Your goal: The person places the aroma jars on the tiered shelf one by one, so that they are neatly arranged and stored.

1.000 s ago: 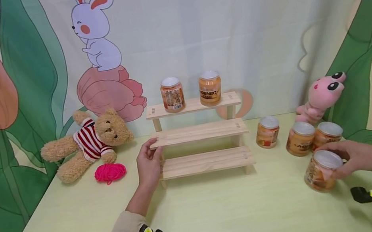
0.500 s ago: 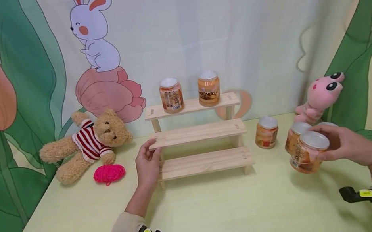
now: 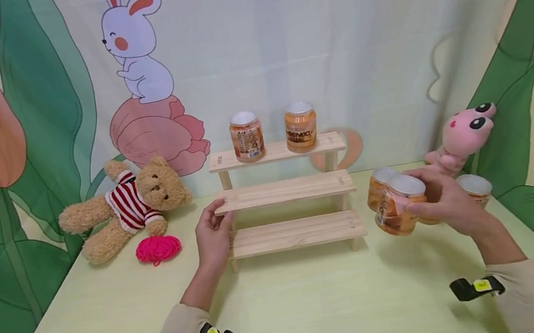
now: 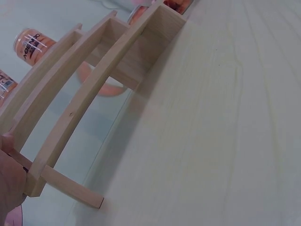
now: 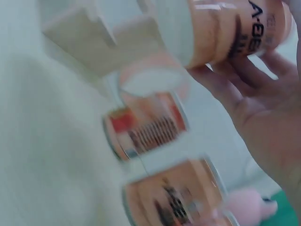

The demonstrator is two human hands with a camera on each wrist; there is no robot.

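- The jar (image 3: pixel 399 205) I hold is a short orange-labelled can with a pale flat lid and dark lettering down its side; the right wrist view (image 5: pixel 225 28) is blurred, but the print shows.
- My right hand (image 3: pixel 445 198) has its fingers curled round the jar, lifted clear of the table (image 3: pixel 294 312), just right of the wooden shelf (image 3: pixel 285 192) and in front of another jar.
- The jar's long axis is tilted, lid up and leaning right and away from me.
- My left hand (image 3: pixel 212 238) grips the left end of the shelf's middle step, thumb on the board.
- The shelf's top step carries two upright jars (image 3: pixel 247 136); the middle and bottom steps are bare.
- Another jar (image 3: pixel 474 187) stands on the table beside the pink plush (image 3: pixel 462 137).
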